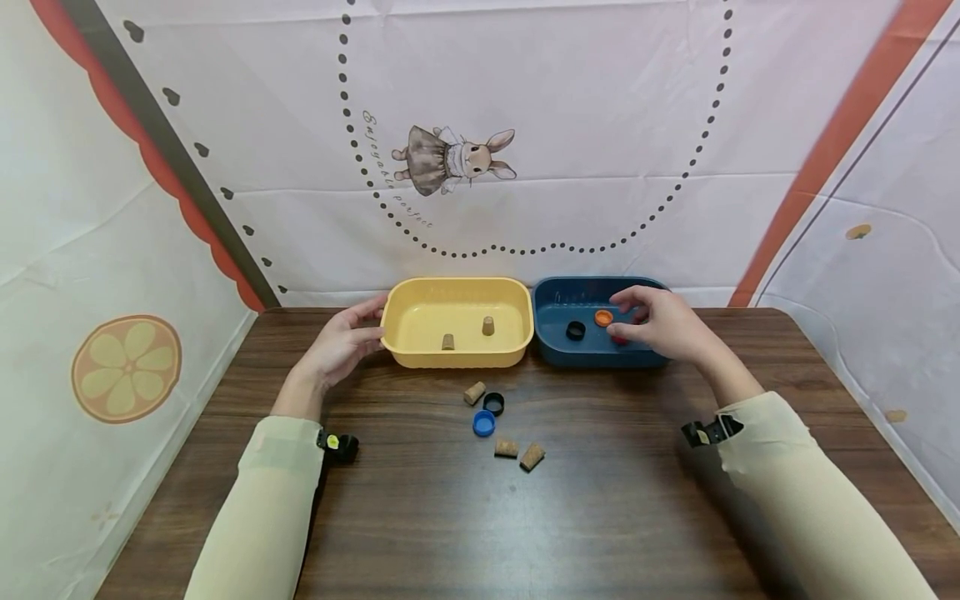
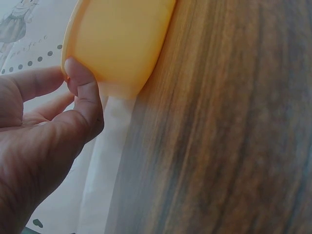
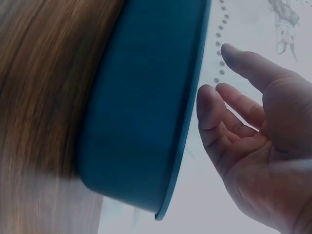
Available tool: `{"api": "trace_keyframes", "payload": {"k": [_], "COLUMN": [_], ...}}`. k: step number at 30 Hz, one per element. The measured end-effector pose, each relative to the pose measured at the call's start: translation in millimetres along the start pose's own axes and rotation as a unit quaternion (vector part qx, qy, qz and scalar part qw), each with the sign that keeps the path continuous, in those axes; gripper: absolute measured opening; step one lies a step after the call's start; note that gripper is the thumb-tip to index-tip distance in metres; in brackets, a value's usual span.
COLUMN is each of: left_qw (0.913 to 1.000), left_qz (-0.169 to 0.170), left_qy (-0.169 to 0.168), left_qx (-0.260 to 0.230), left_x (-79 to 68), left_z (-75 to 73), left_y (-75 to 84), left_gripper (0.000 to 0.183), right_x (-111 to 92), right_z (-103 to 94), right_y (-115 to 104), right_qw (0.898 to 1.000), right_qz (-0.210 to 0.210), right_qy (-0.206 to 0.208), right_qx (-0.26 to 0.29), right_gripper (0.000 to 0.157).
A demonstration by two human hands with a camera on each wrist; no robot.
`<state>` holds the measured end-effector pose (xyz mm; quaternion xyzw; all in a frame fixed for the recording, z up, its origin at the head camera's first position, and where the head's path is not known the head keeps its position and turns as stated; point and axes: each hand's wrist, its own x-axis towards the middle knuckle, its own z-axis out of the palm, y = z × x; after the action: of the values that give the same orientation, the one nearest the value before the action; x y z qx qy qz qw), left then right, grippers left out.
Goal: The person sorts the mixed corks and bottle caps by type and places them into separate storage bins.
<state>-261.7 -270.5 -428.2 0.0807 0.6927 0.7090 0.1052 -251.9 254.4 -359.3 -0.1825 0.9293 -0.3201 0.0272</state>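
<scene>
At the left end of the yellow tub (image 1: 457, 360), my left hand (image 1: 341, 343) pinches the rim between thumb and fingers; the left wrist view shows the grip close up. Two corks, one (image 1: 488, 326) farther right than the other (image 1: 447, 342), are in that tub. My right hand (image 1: 667, 323) hovers over the right part of the blue tub (image 1: 600, 358), thumb and fingers apart with nothing between them. Inside the blue tub lie a black cap (image 1: 575, 330), an orange cap (image 1: 603, 317) and a red cap (image 1: 619, 339), the red one partly hidden by the right hand.
On the wooden table (image 1: 420, 517) in front of the tubs lie a cork (image 1: 474, 393), a black cap (image 1: 493, 403), a blue cap (image 1: 483, 423) and two more corks (image 1: 519, 453). A printed cloth (image 1: 600, 125) hangs right behind the tubs, which stand side by side.
</scene>
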Motion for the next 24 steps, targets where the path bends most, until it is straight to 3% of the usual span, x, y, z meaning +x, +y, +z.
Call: {"api": "trace_keyframes", "payload": {"k": [12, 24], "left_qw": [1.0000, 1.0000], "left_qz": [-0.003, 0.007], "left_qy": [0.001, -0.004], "left_qx": [0.001, 0.005], "left_x": [-0.1, -0.5], "left_z": [0.1, -1.3], "left_y": [-0.1, 0.9], "left_gripper": [0.065, 0.064], "right_x": [-10.7, -17.0], "right_z": [13.3, 33.0], "right_y": [-18.3, -26.3], "right_qw": [0.999, 0.989], "right_qz": [-0.041, -0.065], "right_qy": [-0.005, -0.060], "right_qx": [0.031, 0.116], "right_gripper": [0.051, 0.049]}}
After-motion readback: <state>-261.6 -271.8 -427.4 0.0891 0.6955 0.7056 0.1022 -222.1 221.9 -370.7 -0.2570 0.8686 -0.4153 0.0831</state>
